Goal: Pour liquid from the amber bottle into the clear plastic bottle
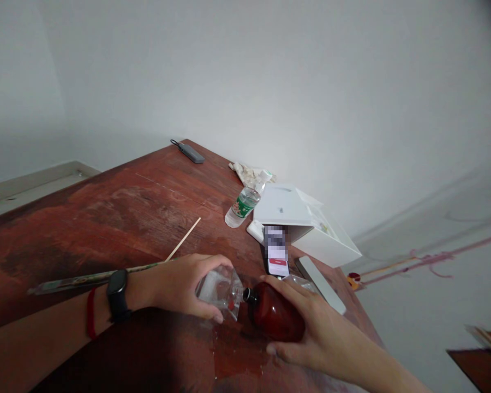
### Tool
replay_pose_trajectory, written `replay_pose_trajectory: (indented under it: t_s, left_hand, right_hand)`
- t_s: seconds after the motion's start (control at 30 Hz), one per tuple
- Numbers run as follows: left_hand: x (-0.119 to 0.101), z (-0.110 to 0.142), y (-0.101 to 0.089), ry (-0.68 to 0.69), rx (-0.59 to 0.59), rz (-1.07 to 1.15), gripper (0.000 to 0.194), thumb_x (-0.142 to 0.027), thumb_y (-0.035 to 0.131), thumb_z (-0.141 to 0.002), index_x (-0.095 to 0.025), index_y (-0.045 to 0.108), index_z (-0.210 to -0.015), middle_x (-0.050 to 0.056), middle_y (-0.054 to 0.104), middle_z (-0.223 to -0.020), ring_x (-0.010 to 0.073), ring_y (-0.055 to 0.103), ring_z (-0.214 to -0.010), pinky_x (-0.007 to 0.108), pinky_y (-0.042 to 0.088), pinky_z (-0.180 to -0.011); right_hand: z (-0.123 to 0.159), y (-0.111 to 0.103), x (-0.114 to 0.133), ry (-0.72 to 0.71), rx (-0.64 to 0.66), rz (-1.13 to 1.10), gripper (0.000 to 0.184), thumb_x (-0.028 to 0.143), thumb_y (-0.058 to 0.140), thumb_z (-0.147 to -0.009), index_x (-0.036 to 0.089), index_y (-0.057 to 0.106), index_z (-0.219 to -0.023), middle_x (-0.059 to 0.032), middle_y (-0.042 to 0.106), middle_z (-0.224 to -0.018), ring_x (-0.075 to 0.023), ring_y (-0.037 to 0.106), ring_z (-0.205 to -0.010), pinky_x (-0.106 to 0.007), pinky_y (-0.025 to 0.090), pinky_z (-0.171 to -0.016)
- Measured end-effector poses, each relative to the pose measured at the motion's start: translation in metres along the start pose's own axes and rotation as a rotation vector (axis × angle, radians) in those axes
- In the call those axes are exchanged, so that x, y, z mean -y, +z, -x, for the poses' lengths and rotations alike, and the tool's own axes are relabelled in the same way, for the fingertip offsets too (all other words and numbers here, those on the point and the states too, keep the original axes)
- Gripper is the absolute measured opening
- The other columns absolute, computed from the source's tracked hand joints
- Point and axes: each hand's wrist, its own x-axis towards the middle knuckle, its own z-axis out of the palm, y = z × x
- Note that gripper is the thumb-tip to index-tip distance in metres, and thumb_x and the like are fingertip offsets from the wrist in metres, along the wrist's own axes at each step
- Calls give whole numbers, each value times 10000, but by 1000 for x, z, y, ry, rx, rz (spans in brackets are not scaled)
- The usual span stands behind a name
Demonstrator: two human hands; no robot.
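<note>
My left hand (pixel 188 286), with a dark band on its wrist, is wrapped round a clear plastic container (pixel 220 292) that looks like part of a cut bottle. A small red spot shows inside it. My right hand (pixel 311 322) grips a rounded red-brown bottle (pixel 279 314) lying tilted on its side. The bottle's dark neck points left at the clear container and sits close to it; whether they touch I cannot tell. Below the hands, a wet shiny patch (pixel 237 357) spreads over the wooden table (pixel 147 202).
Beyond my hands stand a water bottle (pixel 242 206) with a green label and a white box (pixel 282 204). A lit phone (pixel 277 256) leans near the box, beside a flat silver-grey object (pixel 321 284). A thin stick (pixel 183 239) and a grey device (pixel 191 153) lie leftward.
</note>
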Motion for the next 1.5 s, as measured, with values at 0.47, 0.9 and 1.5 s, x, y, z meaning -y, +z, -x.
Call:
replay_pose_trajectory:
  t_s: [0.47, 0.9, 1.5]
  left_hand:
    - [-2, 1, 0, 21, -16, -8, 822, -440, 1020, -733, -240, 632, -1429, 107, 786, -1380, 376, 758, -1248, 414, 556, -1065]
    - [-2, 0, -1, 9, 6, -3, 845, -430, 1015, -742, -222, 620, -1460, 128, 766, -1420, 386, 737, -1290, 430, 548, -1097]
    - [-5, -1, -2, 4, 6, 12, 819, -413, 1028, -728, -235, 639, -1427, 105, 788, -1379, 369, 758, -1243, 413, 547, -1072]
  right_hand:
    - [-2, -1, 0, -28, -3, 6, 972, 411, 866, -794, 143, 524, -1664, -245, 646, -1627, -468, 660, -1459, -655, 514, -1242]
    - [0, -1, 1, -4, 13, 16, 995, 457, 868, -801, 134, 514, -1674, -251, 623, -1649, -465, 657, -1464, -665, 494, -1257]
    - [-1, -1, -1, -9, -7, 5, 968, 421, 884, -784, 174, 546, -1656, -233, 637, -1643, -473, 669, -1449, -664, 526, -1228]
